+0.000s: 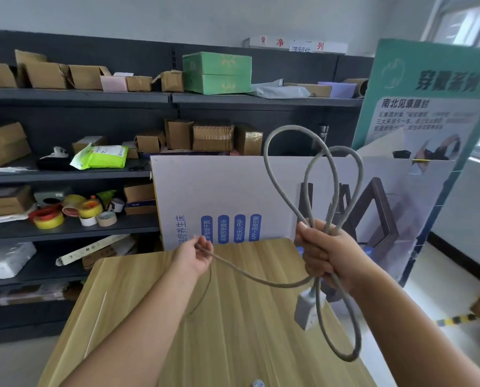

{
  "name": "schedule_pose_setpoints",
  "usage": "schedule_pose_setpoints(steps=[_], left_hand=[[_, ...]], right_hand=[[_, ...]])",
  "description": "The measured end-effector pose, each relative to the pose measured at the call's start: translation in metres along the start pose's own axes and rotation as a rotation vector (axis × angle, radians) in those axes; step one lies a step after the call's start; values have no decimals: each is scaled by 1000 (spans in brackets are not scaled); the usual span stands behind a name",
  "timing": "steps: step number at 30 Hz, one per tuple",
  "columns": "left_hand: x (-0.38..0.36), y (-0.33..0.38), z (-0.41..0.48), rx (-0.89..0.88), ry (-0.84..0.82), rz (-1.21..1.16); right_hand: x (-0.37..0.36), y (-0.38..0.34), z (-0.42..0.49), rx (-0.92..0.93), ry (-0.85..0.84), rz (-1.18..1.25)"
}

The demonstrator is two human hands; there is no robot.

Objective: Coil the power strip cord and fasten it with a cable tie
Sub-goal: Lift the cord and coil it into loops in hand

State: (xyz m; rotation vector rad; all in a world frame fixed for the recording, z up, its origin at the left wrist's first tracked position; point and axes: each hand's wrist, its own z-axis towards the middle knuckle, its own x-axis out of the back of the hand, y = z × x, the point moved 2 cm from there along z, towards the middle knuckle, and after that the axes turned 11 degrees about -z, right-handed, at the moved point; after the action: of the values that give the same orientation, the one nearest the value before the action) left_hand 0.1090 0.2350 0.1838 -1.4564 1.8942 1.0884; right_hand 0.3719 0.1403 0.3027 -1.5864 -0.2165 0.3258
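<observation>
1. Two loops of the grey cord [311, 174] are gathered in the right hand [326, 254], fingers clamped round them above the desk [233, 317]; another loop and the socket block [307, 311] hang below.
2. One free strand is pinched between the left hand [195, 254] fingertips, near the far edge.

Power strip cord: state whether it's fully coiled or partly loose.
Partly loose: right hand grips several loops of cord, one strand trails to left hand.

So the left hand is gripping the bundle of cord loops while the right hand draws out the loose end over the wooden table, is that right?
Not quite: the head view shows the hands swapped. The right hand grips the cord loops, and the left hand draws out the loose end over the wooden table.
</observation>
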Motion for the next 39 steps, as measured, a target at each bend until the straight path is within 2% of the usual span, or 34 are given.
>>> schedule_pose_setpoints(steps=[2,4,8,11,15,18,21,22,24,26,27,28,30,34,37,39], left_hand=[[-10,8,-13,-90,-60,181],[-28,0,-41,-152,-219,402],[-47,-36,-86,-151,-517,591],[-40,-61,-98,-238,-606,801],[-27,-78,-105,-375,-664,955],[-18,-76,-106,-578,-644,988],[-11,-68,-107,-850,-661,1208],[-9,-65,-106,-844,-669,1182],[-3,-57,-104,-687,-634,869],[9,-50,-91,-500,-508,504],[15,-47,-81,-440,-426,450],[22,-45,-69,-419,-351,511],[32,-43,-51,-428,-260,816],[25,-35,-27,-540,-228,1245],[22,-28,-8,-691,-83,1603],[32,-22,2,-673,-53,1748]], right_hand=[[6,9,5,-17,175,-110],[8,20,14,-21,308,-164],[-3,36,34,-17,478,-238],[-20,49,48,2,520,-171],[-44,59,53,31,445,-42],[-56,63,52,37,366,75],[-61,62,50,28,280,105],[-62,60,50,24,238,108],[-62,54,48,13,151,94],[-60,49,46,-8,84,36],[-57,45,45,-7,50,-1],[-54,43,44,-1,10,-23],[-48,36,40,26,-90,0],[-42,16,29,93,-266,97],[-39,2,23,161,-318,110],[-33,-9,20,225,-346,126]])
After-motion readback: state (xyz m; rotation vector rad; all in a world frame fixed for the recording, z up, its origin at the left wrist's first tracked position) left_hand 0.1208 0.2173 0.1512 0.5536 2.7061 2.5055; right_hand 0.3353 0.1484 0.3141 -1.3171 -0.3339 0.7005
